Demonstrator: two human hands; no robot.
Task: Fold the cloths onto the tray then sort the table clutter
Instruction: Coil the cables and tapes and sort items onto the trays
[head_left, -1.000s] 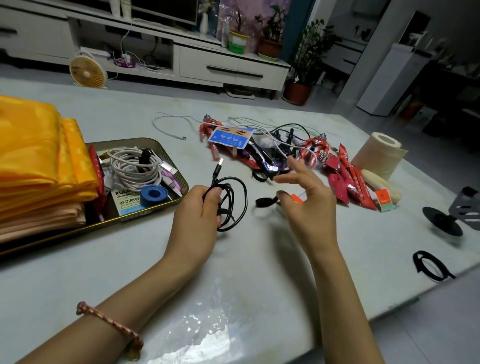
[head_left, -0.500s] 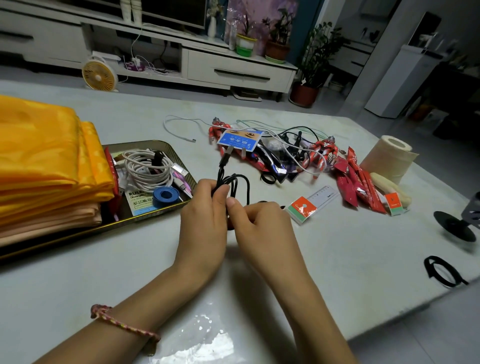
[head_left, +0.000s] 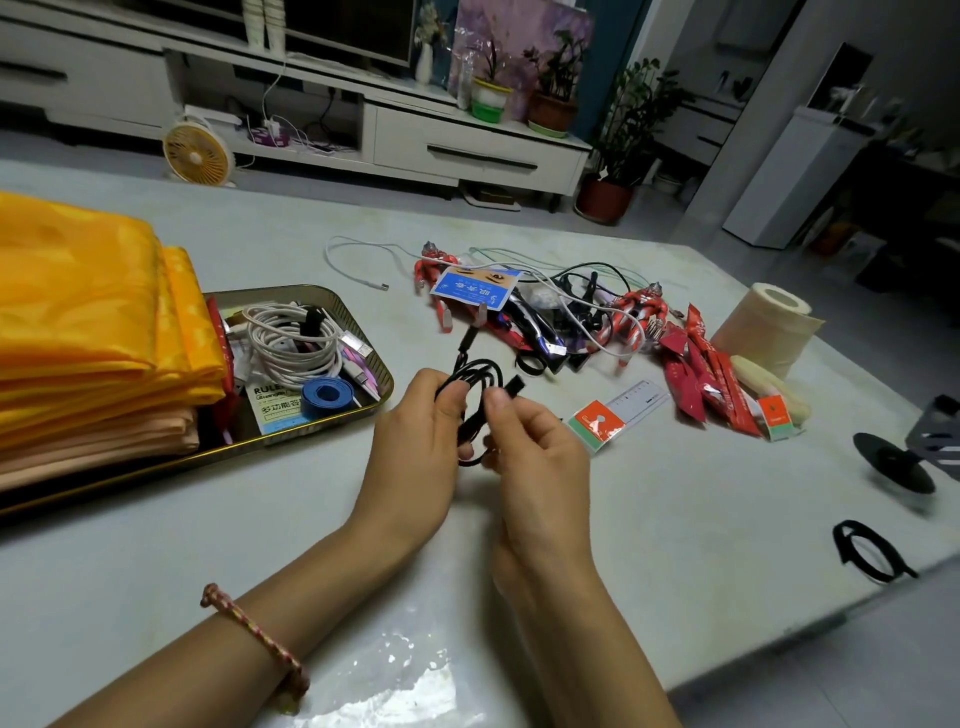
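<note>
Cable (head_left: 477, 372) between left hand (head_left: 415, 436), right hand (head_left: 536, 460)

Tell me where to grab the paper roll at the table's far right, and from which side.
Probably round its curved wall, coming from above on its right side. The paper roll stands upright, core hole facing up, so the wall gives a full wrap. Red sachets and a pale oblong lie close on its left and near sides.

Black cable (head_left: 478, 365) in left hand (head_left: 415, 431), right hand (head_left: 535, 452)
</note>
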